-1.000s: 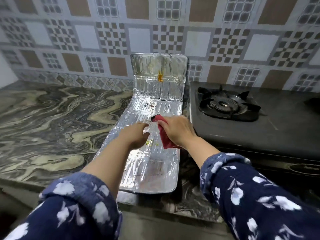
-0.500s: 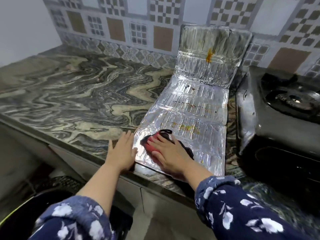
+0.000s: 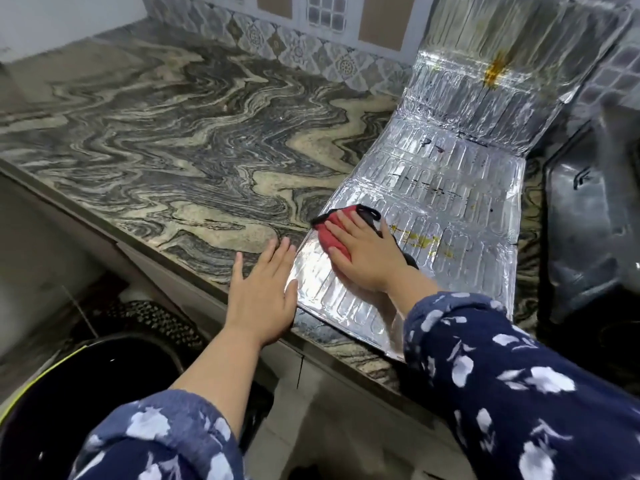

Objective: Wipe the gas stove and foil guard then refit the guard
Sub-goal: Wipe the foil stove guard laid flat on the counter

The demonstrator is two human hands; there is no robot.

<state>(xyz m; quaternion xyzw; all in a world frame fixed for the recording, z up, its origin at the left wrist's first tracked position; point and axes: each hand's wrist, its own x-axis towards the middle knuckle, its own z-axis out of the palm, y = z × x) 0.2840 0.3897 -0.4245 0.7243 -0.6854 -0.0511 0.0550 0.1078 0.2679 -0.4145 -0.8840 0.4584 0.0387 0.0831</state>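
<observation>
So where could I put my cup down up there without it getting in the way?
The big swirly countertop left of the foil guard, back to the tiled wall, is bare. Near the front edge it's crowded: the left hand lies flat there, the right hand presses the red cloth, and the stove fills the right.

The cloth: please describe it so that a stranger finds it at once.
On the marbled counter lies a silver foil guard, folded up against the tiled wall. The cloth is on its near part, pressed flat under the right hand; it is red with black edging.

shiny embossed foil guard [image 3: 450, 188], red cloth [image 3: 334, 233], glossy marble counter [image 3: 180, 150].
</observation>
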